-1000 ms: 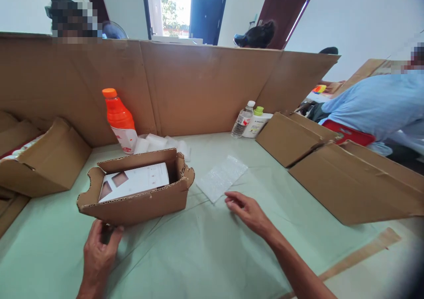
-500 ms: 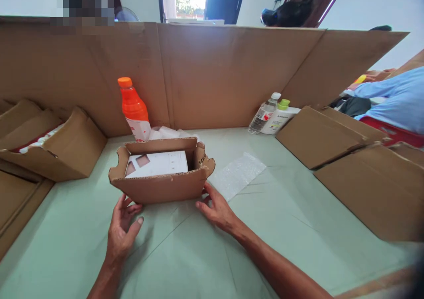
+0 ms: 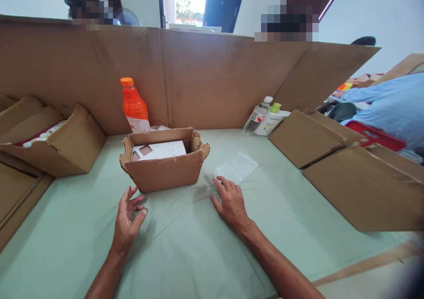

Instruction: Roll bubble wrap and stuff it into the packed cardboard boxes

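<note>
An open-topped cardboard box (image 3: 168, 173) stands on the green-covered table, with a white box (image 3: 162, 150) inside it. My left hand (image 3: 128, 217) is open below the cardboard box's near left corner, fingers curved and thumb apart, holding nothing. Whether its fingertips touch the cardboard I cannot tell. My right hand (image 3: 230, 202) is open to the right of the box and apart from it, its fingers near the close edge of a clear bubble-wrap bag (image 3: 237, 166) lying flat. Contact between fingertips and bag cannot be made out.
An orange bottle (image 3: 135, 107) stands behind the box by a tall cardboard partition (image 3: 218, 82). A clear water bottle (image 3: 256, 117) and a white bottle (image 3: 271, 121) with a green cap stand farther right. Cardboard bins (image 3: 76, 144) line both sides. A person in blue (image 3: 391, 96) is at right.
My right hand has left the cardboard box's right end and moved right, towards the bubble-wrap bag. The box sits slightly farther from me. My left hand stays close to its left corner.
</note>
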The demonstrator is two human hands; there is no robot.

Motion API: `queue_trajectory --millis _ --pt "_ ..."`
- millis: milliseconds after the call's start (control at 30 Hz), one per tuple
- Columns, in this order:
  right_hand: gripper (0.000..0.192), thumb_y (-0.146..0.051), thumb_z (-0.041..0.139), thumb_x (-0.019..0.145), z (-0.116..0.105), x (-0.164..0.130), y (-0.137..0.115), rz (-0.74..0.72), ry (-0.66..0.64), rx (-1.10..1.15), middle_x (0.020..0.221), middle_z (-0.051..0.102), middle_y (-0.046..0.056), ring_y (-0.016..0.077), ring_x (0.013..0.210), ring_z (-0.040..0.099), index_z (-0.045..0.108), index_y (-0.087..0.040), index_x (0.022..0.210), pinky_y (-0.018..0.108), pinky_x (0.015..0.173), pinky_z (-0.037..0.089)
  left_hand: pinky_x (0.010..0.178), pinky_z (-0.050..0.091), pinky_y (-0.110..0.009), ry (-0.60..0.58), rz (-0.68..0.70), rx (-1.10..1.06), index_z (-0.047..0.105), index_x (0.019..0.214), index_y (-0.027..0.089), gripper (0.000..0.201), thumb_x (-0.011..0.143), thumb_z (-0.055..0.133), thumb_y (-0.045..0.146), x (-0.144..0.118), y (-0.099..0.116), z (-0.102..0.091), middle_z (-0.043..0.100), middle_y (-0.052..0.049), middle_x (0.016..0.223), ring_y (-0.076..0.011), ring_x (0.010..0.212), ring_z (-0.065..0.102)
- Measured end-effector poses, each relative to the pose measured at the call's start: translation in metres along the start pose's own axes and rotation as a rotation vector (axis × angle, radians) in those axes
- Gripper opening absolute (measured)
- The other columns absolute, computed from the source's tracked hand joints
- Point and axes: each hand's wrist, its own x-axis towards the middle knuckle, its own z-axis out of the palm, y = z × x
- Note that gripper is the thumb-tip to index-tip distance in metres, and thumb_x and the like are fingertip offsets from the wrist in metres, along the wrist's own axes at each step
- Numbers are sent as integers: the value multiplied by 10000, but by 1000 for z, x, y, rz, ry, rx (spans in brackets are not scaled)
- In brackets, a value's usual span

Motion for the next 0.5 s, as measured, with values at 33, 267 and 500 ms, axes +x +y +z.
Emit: queue_trajectory --millis 33,267,500 --pt "528 -231 574 878 0 0 2 13 27 -40 1426 524 187 360 1156 536 526 -163 1399 494 914 455 833 527 -361 17 -4 -6 387 1483 254 812 763 738 386 1 1 0 485 -154 1464 -252 1089 636" --pt "400 -168 525 898 5 3 14 113 24 14 1144 696 150 307 1024 578 605 -157 1290 419 848 413 815 543 -357 67 -14 -11 425 1438 233 831 693 765 374 4 0 -5 524 -164 1402 -226 1000 672" --pt "278 -97 527 881 -24 -21 4 -72 -148 200 974 748 43 224 940 636 740 -233 996 375 870 399 811 556 -359 65 -6 6 418 1440 215 834 700 763 381 4 -3 -8 539 -171 1374 -225 968 690"
